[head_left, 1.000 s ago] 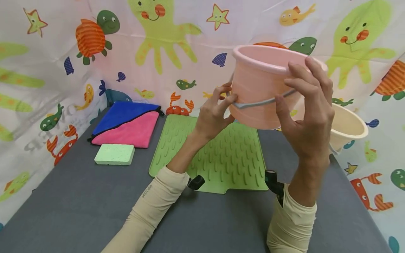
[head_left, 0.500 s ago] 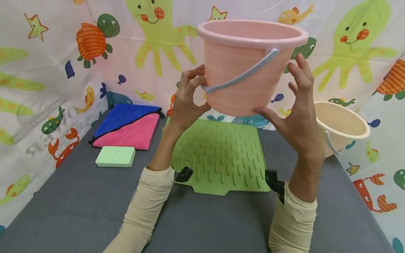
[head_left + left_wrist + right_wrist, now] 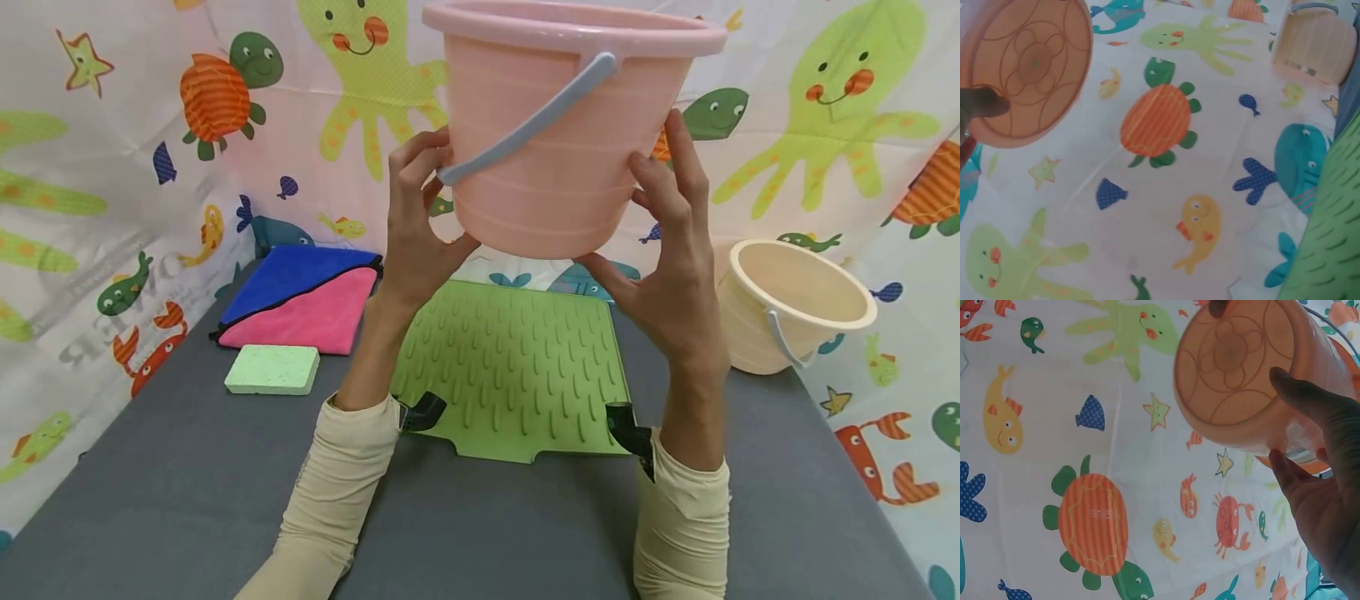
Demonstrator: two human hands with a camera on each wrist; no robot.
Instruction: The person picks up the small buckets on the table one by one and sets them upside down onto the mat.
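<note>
A pink bucket [image 3: 540,167] with a pale blue-grey handle [image 3: 532,121] is held up in the air between both hands. My left hand [image 3: 420,225] grips its left side, thumb under the base and fingers along the wall by the handle. On the other side my right hand [image 3: 671,250] holds the wall with its fingers, the thumb at the base's edge. The right wrist view shows the flower-patterned base [image 3: 1232,353] and the right thumb [image 3: 1316,403] on it. In the left wrist view, the left thumb [image 3: 985,103] lies against the base [image 3: 1035,62].
Below the bucket lies a green ridged mat [image 3: 517,367] on the grey table [image 3: 480,525]. A cream bucket [image 3: 761,325] stands at the right. At the left are a folded blue and pink cloth [image 3: 300,300] and a pale green sponge [image 3: 272,369]. A printed curtain hangs behind.
The pink bucket has moved up, left and closer, turning so its handle slants across the front. My right fingers, spread away from the wall half a second ago, now touch it.
</note>
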